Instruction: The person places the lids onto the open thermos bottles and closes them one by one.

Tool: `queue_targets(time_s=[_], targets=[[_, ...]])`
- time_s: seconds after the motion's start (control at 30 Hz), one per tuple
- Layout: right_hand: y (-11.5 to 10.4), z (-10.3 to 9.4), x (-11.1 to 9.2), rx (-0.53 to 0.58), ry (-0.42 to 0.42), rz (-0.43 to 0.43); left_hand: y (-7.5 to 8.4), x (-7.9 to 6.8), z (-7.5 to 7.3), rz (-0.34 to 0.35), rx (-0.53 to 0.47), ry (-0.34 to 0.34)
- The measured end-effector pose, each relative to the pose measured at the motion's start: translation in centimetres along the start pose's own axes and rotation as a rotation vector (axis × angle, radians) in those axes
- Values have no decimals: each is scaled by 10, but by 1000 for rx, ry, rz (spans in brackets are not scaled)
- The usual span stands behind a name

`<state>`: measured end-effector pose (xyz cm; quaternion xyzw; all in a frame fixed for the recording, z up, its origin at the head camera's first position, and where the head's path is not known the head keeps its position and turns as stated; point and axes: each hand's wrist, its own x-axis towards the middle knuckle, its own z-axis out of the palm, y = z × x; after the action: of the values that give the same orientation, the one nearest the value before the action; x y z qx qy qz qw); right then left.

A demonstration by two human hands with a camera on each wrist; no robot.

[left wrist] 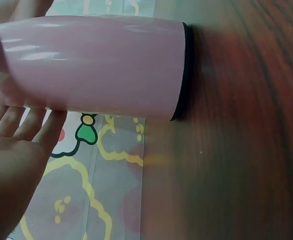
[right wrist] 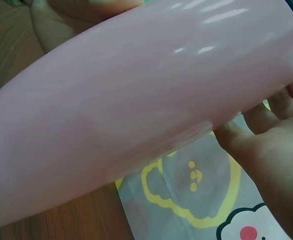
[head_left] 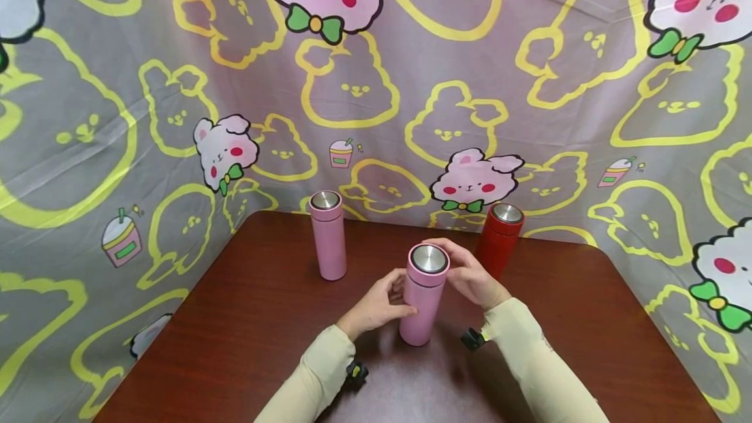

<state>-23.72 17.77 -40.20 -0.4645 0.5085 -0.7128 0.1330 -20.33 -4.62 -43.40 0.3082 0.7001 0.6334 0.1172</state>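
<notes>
A pink thermos bottle (head_left: 424, 309) with a steel-topped lid (head_left: 429, 258) stands between both hands, tilting slightly in the head view. My left hand (head_left: 378, 302) grips its body from the left, thumb across the front and fingers behind. From the right, my right hand (head_left: 470, 274) holds it up by the lid, with fingers reaching round the back. In the left wrist view, the black-rimmed base of the pink thermos (left wrist: 111, 67) is close over the table. Fingers of the right hand (right wrist: 281, 145) lie along the bottle near its dark ring in the right wrist view.
A second pink thermos (head_left: 330, 247) stands at the back left of the brown table (head_left: 247, 344). A red thermos (head_left: 498, 240) stands behind my right hand, partly hidden by it. A cartoon-printed curtain (head_left: 364, 90) borders the table's back and sides.
</notes>
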Motion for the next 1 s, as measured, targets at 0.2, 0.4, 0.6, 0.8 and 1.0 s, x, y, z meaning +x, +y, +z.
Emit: queue_targets(time_s=[0.2, 0.4, 0.6, 0.8, 1.0], targets=[[-3, 3, -4, -93, 97, 43, 1, 0, -1, -27, 7, 3], [-6, 8, -8, -203, 162, 52, -3, 1, 0, -16, 0, 5], [-10, 14, -12, -333, 222, 73, -4, 1, 0, -22, -1, 7], [-12, 18, -16, -460, 294, 87, -3, 0, 0, -20, 1, 5], [-11, 22, -19, -494, 349, 114, -2, 1, 0, -21, 7, 8]])
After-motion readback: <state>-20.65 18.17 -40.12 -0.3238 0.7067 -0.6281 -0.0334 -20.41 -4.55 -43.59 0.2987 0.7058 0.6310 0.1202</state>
